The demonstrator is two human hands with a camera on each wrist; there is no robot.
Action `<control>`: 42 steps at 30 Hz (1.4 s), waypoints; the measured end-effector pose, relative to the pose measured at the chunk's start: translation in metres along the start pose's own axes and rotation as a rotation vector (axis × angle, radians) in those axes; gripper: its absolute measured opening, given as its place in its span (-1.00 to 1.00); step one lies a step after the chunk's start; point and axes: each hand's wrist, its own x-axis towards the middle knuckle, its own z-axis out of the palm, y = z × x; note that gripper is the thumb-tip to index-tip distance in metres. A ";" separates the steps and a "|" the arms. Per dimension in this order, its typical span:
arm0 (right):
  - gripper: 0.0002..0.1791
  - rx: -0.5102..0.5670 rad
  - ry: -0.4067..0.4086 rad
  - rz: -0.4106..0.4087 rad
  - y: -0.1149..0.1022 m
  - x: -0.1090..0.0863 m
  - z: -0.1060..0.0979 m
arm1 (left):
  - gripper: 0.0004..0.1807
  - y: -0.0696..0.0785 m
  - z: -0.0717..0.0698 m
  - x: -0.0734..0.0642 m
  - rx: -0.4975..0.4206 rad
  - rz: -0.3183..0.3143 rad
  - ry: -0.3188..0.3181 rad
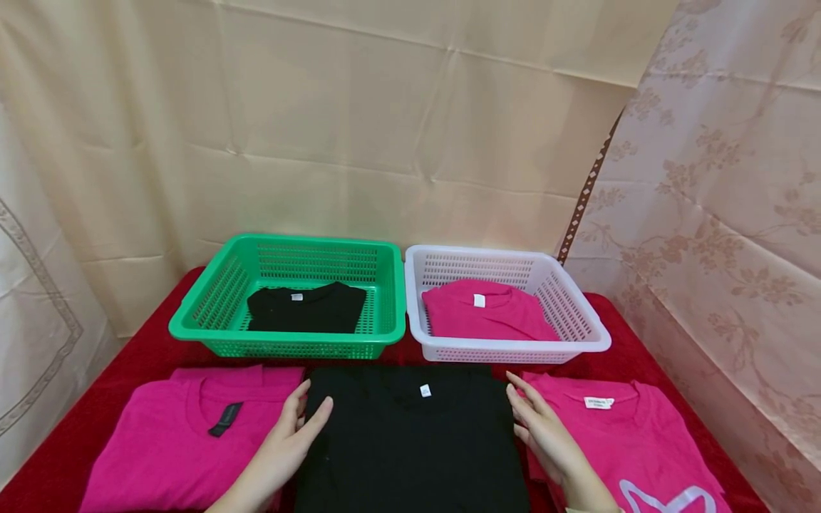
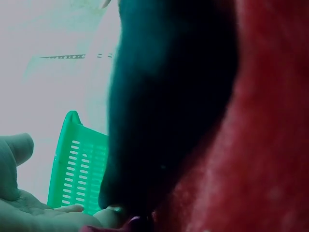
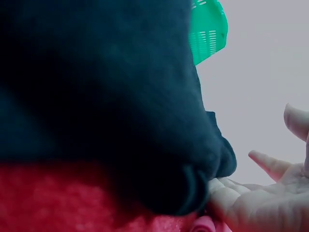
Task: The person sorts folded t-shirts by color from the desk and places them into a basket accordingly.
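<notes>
A folded black T-shirt (image 1: 417, 449) with a small white neck label lies at the front middle, between both hands. My left hand (image 1: 291, 438) is at its left edge, thumb raised and fingers loosely extended. On the opposite edge, my right hand (image 1: 545, 434) has its fingertips right at the cloth. In the right wrist view, the fingers of the right hand (image 3: 263, 203) meet the shirt's rounded side low down, by the red cloth. The left wrist view has the left hand's fingers (image 2: 106, 217) low at the black shirt's side, thumb apart.
Folded pink T-shirts lie to the left (image 1: 160, 442) and right (image 1: 628, 434) of the black one. Behind stand a green basket (image 1: 288, 345) holding a black shirt (image 1: 308, 310) and a white basket (image 1: 513, 349) holding a pink shirt (image 1: 481, 313). Red cloth (image 1: 109, 406) covers the table; curtains hang around.
</notes>
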 end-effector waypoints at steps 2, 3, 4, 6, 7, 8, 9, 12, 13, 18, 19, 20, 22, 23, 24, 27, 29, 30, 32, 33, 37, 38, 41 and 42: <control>-0.29 0.009 -0.010 0.005 0.000 0.001 0.000 | -0.11 -0.001 -0.001 0.001 0.006 -0.008 -0.001; -0.30 0.016 -0.017 0.006 0.000 0.001 0.000 | -0.10 -0.001 -0.001 0.001 0.012 -0.007 0.000; -0.31 0.021 -0.024 0.007 0.000 0.001 0.000 | -0.10 -0.001 -0.002 0.001 0.018 -0.003 0.004; -0.33 0.029 -0.044 0.006 0.001 0.001 -0.002 | -0.10 -0.002 -0.003 0.000 0.012 -0.003 0.004; -0.32 0.031 -0.058 0.004 0.001 0.001 -0.002 | -0.09 -0.003 -0.004 -0.001 -0.001 0.000 0.001; -0.32 0.026 -0.072 0.003 0.002 0.001 -0.003 | -0.09 -0.003 -0.005 -0.001 -0.014 0.001 -0.003; -0.32 0.022 -0.087 0.003 0.003 0.002 -0.004 | -0.10 -0.004 -0.005 -0.001 -0.025 0.003 -0.008; -0.35 0.018 -0.134 0.004 0.005 0.002 -0.007 | -0.12 -0.006 -0.006 -0.001 -0.083 0.006 -0.023; -0.37 0.019 -0.149 0.004 0.006 0.002 -0.008 | -0.13 -0.007 -0.006 -0.001 -0.100 0.008 -0.036; -0.51 0.026 -0.250 -0.019 0.011 0.003 -0.011 | -0.18 -0.011 -0.007 0.000 -0.125 0.022 -0.144; -0.54 0.027 -0.278 -0.020 0.011 0.003 -0.012 | -0.19 -0.012 -0.007 0.000 -0.123 0.030 -0.167; -0.55 0.027 -0.306 -0.022 0.012 0.003 -0.012 | -0.20 -0.013 -0.008 0.000 -0.120 0.038 -0.186; -0.58 0.029 -0.348 -0.013 0.012 0.003 -0.012 | -0.20 -0.015 -0.009 0.001 -0.123 0.052 -0.215; -0.57 0.028 -0.365 -0.009 0.013 0.003 -0.013 | -0.22 -0.016 -0.009 0.001 -0.126 0.058 -0.231; -0.57 0.028 -0.379 -0.004 0.013 0.003 -0.013 | -0.23 -0.016 -0.010 0.002 -0.128 0.062 -0.247; -0.52 0.026 -0.401 0.014 0.013 0.002 -0.012 | -0.26 -0.018 -0.010 0.003 -0.117 0.070 -0.289; -0.48 0.024 -0.410 0.023 0.012 0.002 -0.012 | -0.28 -0.019 -0.010 0.004 -0.096 0.073 -0.303; -0.46 0.025 -0.413 0.028 0.012 0.002 -0.012 | -0.27 -0.019 -0.010 0.004 -0.089 0.078 -0.309; -0.43 0.026 -0.412 0.028 0.012 0.001 -0.012 | -0.26 -0.019 -0.010 0.004 -0.078 0.088 -0.308; -0.43 0.026 -0.409 0.025 0.012 0.001 -0.012 | -0.25 -0.019 -0.010 0.004 -0.077 0.093 -0.305; -0.42 0.026 -0.395 -0.002 0.011 0.000 -0.013 | -0.22 -0.018 -0.008 0.003 -0.088 0.104 -0.275; -0.42 0.026 -0.392 -0.011 0.010 -0.001 -0.013 | -0.21 -0.018 -0.008 0.002 -0.094 0.103 -0.269; -0.43 0.020 -0.389 -0.038 0.008 -0.002 -0.013 | -0.20 -0.015 -0.008 0.000 -0.114 0.110 -0.262; -0.43 0.015 -0.389 -0.047 0.006 -0.003 -0.013 | -0.20 -0.014 -0.008 -0.001 -0.116 0.115 -0.260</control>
